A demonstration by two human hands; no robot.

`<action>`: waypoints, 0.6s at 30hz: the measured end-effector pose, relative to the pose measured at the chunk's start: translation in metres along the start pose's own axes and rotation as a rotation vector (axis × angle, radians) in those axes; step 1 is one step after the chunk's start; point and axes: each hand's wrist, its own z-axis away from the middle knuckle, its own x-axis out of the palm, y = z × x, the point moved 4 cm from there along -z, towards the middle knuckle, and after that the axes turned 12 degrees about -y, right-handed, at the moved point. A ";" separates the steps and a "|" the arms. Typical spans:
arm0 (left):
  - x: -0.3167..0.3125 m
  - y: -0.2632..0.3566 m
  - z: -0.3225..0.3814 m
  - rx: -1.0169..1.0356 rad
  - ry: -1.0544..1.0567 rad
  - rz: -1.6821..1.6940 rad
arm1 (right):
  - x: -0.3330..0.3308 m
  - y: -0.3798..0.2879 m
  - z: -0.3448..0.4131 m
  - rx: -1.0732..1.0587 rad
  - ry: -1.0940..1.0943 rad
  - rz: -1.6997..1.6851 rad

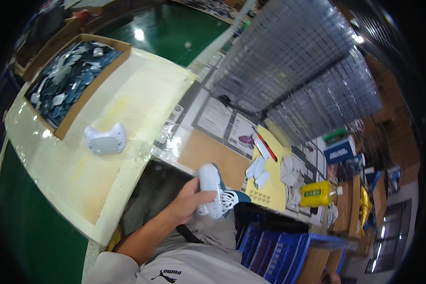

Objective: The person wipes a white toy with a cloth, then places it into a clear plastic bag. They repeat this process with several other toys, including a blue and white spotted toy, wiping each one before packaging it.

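My left hand (186,202) grips a white and teal plastic device housing (210,177), with a slotted round vent on its side, above my lap. The thumb presses on its white face. At the bottom right edge, a small part of what looks like my right hand (333,278) shows beside a cardboard box (314,264); its fingers are too hidden to tell what it holds. To the left, a white controller-shaped shell with a grey panel (108,145) rests on the pale tabletop (142,85). Several small white plastic pieces (258,168) lie on a yellow sheet (278,191).
A cardboard tray (88,88) of teal and white parts stands at far left. Tall stacks of clear plastic trays (287,53) rise at the back. A red and black slim tool (267,145), a yellow bottle (316,194) and blue crates (269,248) are to the right.
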 end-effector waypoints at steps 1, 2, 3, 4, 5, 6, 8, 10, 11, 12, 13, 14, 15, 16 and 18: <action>-0.002 -0.001 0.000 -0.009 0.001 0.026 | -0.017 -0.006 0.014 -0.038 0.011 -0.077; -0.005 -0.002 0.002 -0.017 0.006 0.053 | -0.032 -0.015 0.027 -0.077 0.010 -0.139; -0.008 -0.003 0.004 -0.023 0.015 0.079 | -0.044 -0.025 0.042 -0.131 -0.005 -0.206; -0.011 -0.004 0.006 -0.036 -0.023 0.120 | -0.051 -0.039 0.056 -0.192 -0.032 -0.266; -0.013 -0.004 0.006 -0.027 -0.038 0.119 | -0.051 -0.054 0.071 -0.261 -0.076 -0.324; -0.015 -0.006 0.007 -0.024 -0.046 0.122 | -0.045 -0.075 0.085 -0.354 -0.120 -0.368; -0.018 -0.008 0.008 -0.014 -0.080 0.138 | -0.014 -0.117 0.111 -0.447 0.028 -0.383; -0.019 -0.009 0.006 0.024 -0.046 0.110 | 0.055 -0.159 0.141 -0.602 -0.012 -0.335; -0.017 -0.010 0.006 0.031 -0.061 0.111 | 0.101 -0.175 0.157 -0.682 0.006 -0.210; -0.015 -0.009 0.006 0.011 -0.094 0.120 | 0.151 -0.185 0.178 -0.704 -0.131 -0.139; -0.010 -0.011 0.005 -0.026 -0.131 0.101 | 0.211 -0.192 0.194 -0.754 -0.327 -0.196; -0.006 -0.012 0.006 -0.049 -0.161 0.080 | 0.266 -0.194 0.216 -0.833 -0.400 -0.153; -0.003 -0.011 0.007 -0.058 -0.180 0.055 | 0.318 -0.191 0.233 -0.762 -0.441 -0.140; 0.004 -0.013 0.009 -0.072 -0.237 0.094 | 0.373 -0.196 0.249 -0.831 -0.651 -0.029; 0.011 -0.017 0.013 -0.056 -0.271 0.081 | 0.452 -0.186 0.285 -0.696 -0.839 0.124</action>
